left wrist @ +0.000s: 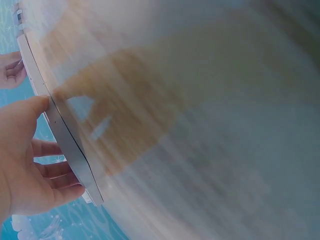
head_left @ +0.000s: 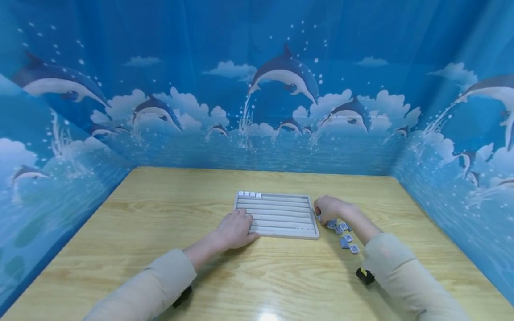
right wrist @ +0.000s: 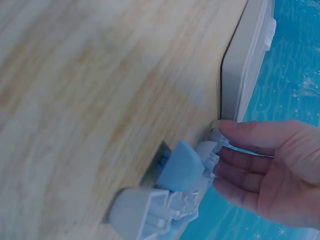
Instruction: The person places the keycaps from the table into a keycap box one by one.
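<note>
A pale keycap tray [head_left: 281, 218] with several long rows lies flat on the table. Several white keycaps [head_left: 250, 195] stand at the left end of its far row. My left hand [head_left: 237, 228] holds the tray's near left corner; in the left wrist view the thumb and bent fingers touch its rim [left wrist: 67, 132]. Just off the tray's right side, my right hand [head_left: 329, 208] pinches a small keycap [right wrist: 216, 136], partly hidden by the thumb. Beside and below that hand lie loose keycaps [head_left: 348, 238], some upturned with hollow undersides, one blue [right wrist: 181, 167].
The wood-grain table [head_left: 180, 196] is bounded at the back and sides by a blue dolphin-print curtain [head_left: 192, 133]. A small black device [head_left: 365, 276] shows under the right sleeve.
</note>
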A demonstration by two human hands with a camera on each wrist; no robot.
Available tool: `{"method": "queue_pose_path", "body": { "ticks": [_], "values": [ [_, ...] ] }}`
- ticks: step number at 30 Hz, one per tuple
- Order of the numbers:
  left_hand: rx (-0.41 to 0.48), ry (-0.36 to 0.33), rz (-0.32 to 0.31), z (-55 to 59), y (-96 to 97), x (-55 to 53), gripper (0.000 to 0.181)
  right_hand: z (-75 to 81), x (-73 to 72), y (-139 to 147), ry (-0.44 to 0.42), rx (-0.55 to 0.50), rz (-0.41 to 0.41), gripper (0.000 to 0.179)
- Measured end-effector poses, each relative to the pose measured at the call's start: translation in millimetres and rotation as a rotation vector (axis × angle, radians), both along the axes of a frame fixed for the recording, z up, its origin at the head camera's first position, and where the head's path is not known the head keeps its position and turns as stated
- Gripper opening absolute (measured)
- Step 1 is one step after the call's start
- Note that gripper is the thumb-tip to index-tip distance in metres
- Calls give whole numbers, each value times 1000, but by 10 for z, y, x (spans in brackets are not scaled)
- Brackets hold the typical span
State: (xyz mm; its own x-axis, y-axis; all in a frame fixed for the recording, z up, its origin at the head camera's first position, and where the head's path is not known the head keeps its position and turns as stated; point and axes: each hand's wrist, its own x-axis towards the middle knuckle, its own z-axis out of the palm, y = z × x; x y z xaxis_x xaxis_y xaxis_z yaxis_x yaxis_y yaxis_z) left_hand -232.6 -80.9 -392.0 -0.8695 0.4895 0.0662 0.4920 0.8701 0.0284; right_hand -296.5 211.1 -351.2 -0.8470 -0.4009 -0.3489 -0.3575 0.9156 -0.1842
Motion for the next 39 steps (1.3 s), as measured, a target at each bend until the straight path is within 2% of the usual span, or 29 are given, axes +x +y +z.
{"method": "queue_pose_path", "body": {
  "ticks": [8, 14, 18, 27, 34, 39],
  "values": [
    [2, 2, 1, -10, 3, 1, 49, -40, -16, -19, 44, 8, 38, 20],
    [-5, 9, 1, -13, 3, -11, 49, -8, -11, -6, 28, -17, -29, 15],
    [-3, 9, -3, -13, 3, -16, 49, 20, -20, 7, 38, -41, -41, 16],
    [-10, 28, -7, -13, 4, -12, 49, 28, -45, 55, 124, -124, -74, 12],
    [-10, 33, -9, -16, 4, -14, 49, 35, -56, 30, 243, -172, -22, 24],
    [-12, 30, -5, -21, 6, -16, 49, 28, -70, 24, 246, -197, -22, 27]
  ]
}}
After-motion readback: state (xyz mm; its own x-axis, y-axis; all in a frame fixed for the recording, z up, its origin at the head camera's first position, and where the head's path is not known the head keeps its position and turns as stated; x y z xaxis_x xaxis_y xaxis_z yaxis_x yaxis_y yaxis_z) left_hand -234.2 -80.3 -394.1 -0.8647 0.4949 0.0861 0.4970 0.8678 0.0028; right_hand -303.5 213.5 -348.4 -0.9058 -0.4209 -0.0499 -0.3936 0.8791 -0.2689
